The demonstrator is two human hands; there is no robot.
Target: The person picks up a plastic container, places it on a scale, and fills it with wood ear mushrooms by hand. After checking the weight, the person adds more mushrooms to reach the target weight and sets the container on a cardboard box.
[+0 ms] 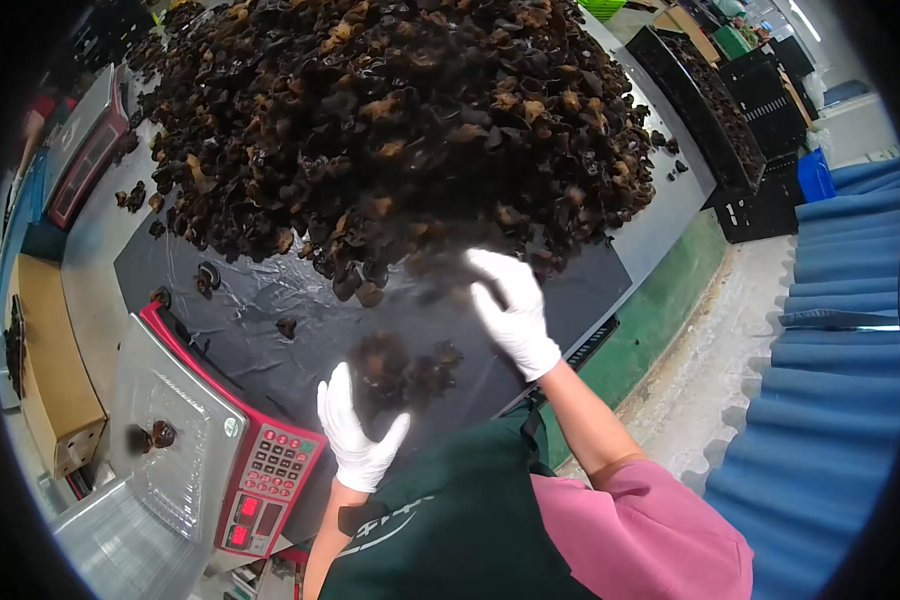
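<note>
A large heap of dark brown wood ear mushrooms covers the far part of the table. My left hand, in a white glove, is open with thumb and fingers apart, just short of a small blurred clump of wood ears on the black sheet. Near the front edge of the heap is my right hand, also white-gloved, its fingers spread and pointing left. Blurred mushrooms lie beside its fingertips; I see nothing gripped in it.
At the left stands a red electronic scale, a mushroom piece on its platform. Another scale is behind it, near a cardboard box. A black crate sits at the right, above a blue curtain.
</note>
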